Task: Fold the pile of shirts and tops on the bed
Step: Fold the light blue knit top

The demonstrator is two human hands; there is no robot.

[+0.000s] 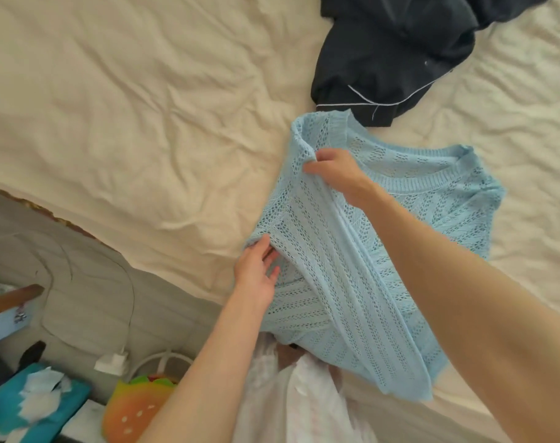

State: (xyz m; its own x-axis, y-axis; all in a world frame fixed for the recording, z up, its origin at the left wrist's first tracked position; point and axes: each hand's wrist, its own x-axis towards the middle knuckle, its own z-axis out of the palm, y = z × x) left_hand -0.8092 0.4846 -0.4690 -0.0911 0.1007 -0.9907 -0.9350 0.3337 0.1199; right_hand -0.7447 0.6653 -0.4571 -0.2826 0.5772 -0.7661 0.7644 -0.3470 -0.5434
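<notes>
A light blue open-knit top (384, 251) lies on the cream bed sheet (128, 123), collar to the upper right, hem hanging over the near edge. My right hand (333, 171) pinches the top's left sleeve fold near the shoulder and lifts it. Lower down, my left hand (259, 270) holds the same side edge, thumb on top of the knit and fingers beneath it. A dark navy garment (390, 55) with thin white piping lies crumpled beyond the blue top.
The bed edge runs diagonally at the lower left. Beside it are a white charger with a cable (111, 362), a teal tissue box (32, 404) and an orange burger-shaped item (135, 410). White fabric (298, 404) hangs below the blue top.
</notes>
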